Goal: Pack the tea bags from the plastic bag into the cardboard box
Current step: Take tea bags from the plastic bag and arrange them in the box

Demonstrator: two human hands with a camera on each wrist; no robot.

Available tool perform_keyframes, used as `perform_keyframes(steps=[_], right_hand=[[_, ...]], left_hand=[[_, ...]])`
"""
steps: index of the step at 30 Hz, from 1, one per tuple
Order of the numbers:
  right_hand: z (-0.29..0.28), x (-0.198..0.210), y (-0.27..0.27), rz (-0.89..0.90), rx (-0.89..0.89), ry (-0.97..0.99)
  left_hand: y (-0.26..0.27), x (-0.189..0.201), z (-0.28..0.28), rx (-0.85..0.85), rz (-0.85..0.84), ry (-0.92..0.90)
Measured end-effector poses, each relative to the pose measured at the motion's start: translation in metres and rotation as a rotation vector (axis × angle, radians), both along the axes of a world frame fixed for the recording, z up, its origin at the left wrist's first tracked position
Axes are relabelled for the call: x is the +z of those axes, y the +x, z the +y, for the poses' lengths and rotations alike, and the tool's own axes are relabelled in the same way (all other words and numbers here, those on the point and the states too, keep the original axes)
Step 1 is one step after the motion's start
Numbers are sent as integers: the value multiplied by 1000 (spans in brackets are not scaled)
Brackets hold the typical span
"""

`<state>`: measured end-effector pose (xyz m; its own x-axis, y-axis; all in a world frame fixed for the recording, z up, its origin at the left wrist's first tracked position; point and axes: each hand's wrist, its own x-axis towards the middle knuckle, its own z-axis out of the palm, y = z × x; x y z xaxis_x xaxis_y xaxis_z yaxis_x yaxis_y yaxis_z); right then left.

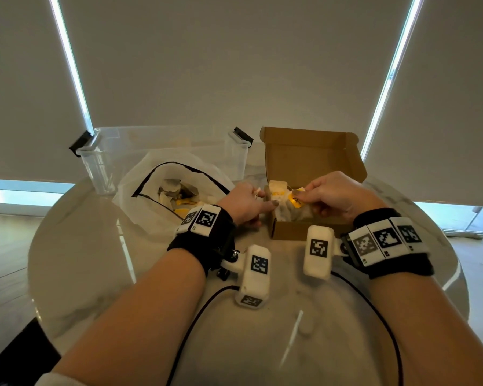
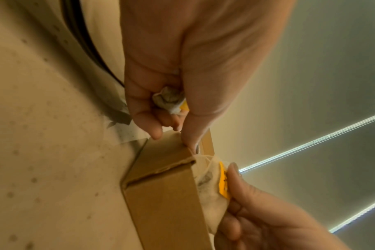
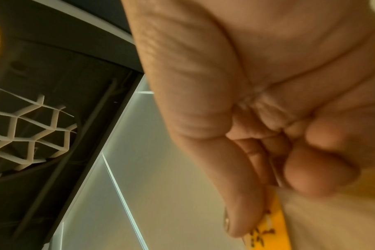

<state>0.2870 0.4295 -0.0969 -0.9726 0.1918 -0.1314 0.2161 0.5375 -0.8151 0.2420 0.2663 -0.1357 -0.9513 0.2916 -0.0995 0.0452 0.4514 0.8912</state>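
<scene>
An open cardboard box (image 1: 299, 231) stands on the table right of centre, its lid raised, with several tea bags (image 1: 283, 211) piled inside. My right hand (image 1: 328, 196) is over the box and pinches a tea bag's yellow tag (image 1: 295, 198) (image 3: 265, 226) between thumb and fingers. My left hand (image 1: 244, 203) rests at the box's left corner (image 2: 171, 152), its thumb touching the rim, and its curled fingers hold a crumpled tea bag (image 2: 169, 99). The white plastic bag (image 1: 148, 188) lies open to the left, holding more tea bags (image 1: 179, 193).
A clear plastic bin (image 1: 106, 154) with black latches stands behind the plastic bag. The round marble table (image 1: 81, 260) ends near both forearms. Black cables (image 1: 195, 316) trail from the wrist cameras across the near part of the table. Window blinds hang behind.
</scene>
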Motion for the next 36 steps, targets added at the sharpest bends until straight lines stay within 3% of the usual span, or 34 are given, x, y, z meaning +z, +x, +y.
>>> perform_keyframes(steps=[4, 9, 13, 19, 21, 24, 26, 29, 32, 36], right_hand=[[-11, -6, -2, -85, 27, -108], [-19, -16, -16, -169, -18, -1], [-23, -20, -23, -146, -108, -144], [-22, -20, -19, -128, -85, -205], [-20, -18, -15, -105, -57, -174], [-18, -14, -9, -49, -32, -91], [-17, -11, -7, 53, -11, -25], [-23, -6, -1, 195, 98, -51], [-33, -4, 5, 210, 237, -91], [-37, -4, 6, 276, 184, -125]], left_hand=[[-1, -1, 0, -3, 8, 17], [-2, -3, 1, -5, 9, 22], [-4, -3, 0, -25, 14, 0], [-2, -2, -2, -33, 94, -43], [0, 3, -2, 6, 24, 116], [-1, 11, -6, 53, -210, 475], [-1, 13, -10, 17, -275, 579], [-1, 10, -11, -120, -296, 609], [1, 11, -10, -246, -276, 542], [2, 13, -7, -260, -246, 485]])
